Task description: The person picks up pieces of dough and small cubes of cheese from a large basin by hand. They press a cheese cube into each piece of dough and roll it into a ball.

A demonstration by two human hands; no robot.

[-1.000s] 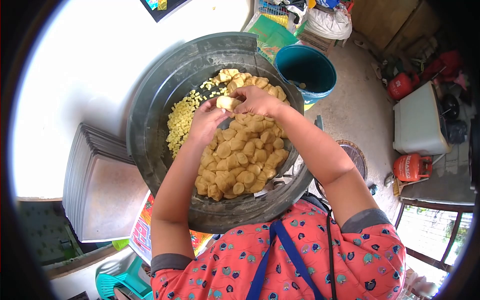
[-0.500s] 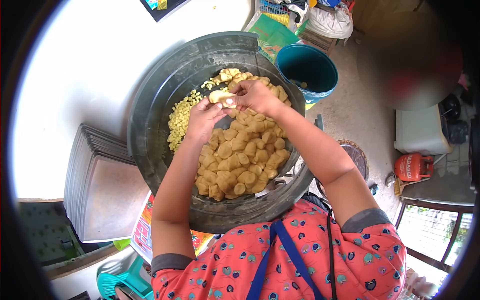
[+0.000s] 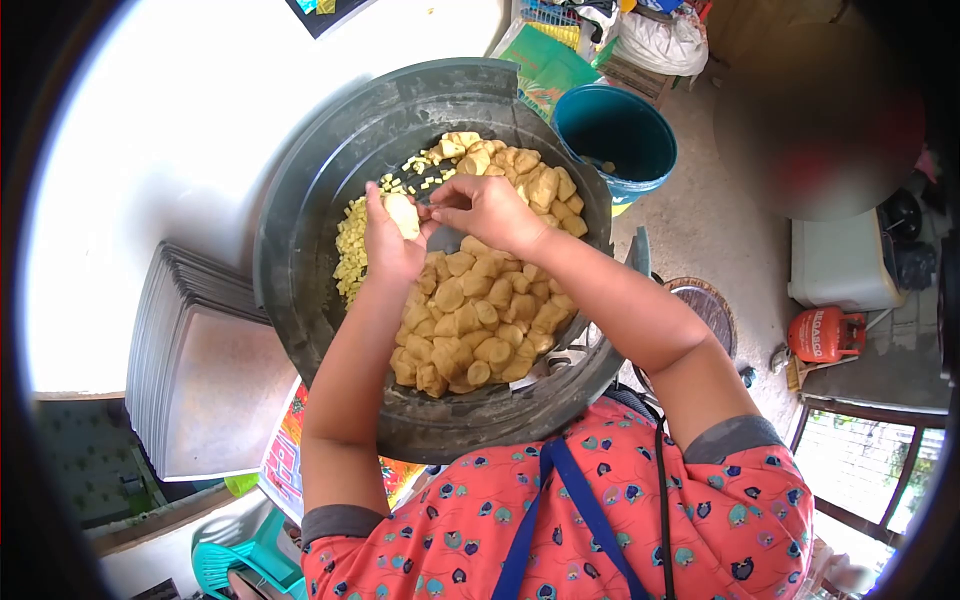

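We see the left hand (image 3: 390, 250), half open, cupping flattened dough (image 3: 402, 214) over the tub (image 3: 295, 225), left of centre; the right hand (image 3: 485, 212) pinches beside it, any hold hidden. We judge this shaping, calling for a level palm.

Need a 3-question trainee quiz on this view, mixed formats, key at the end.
1. Multiple choice: what does the left hand hold?
A) a knife
B) a pale dough-like piece
C) a small bowl
2. True or false: the small yellow cubes lie inside the dark basin.
3. Fill in: in the picture, the tray stack is on the ____ side of the basin.

Key: 1. B; 2. true; 3. left
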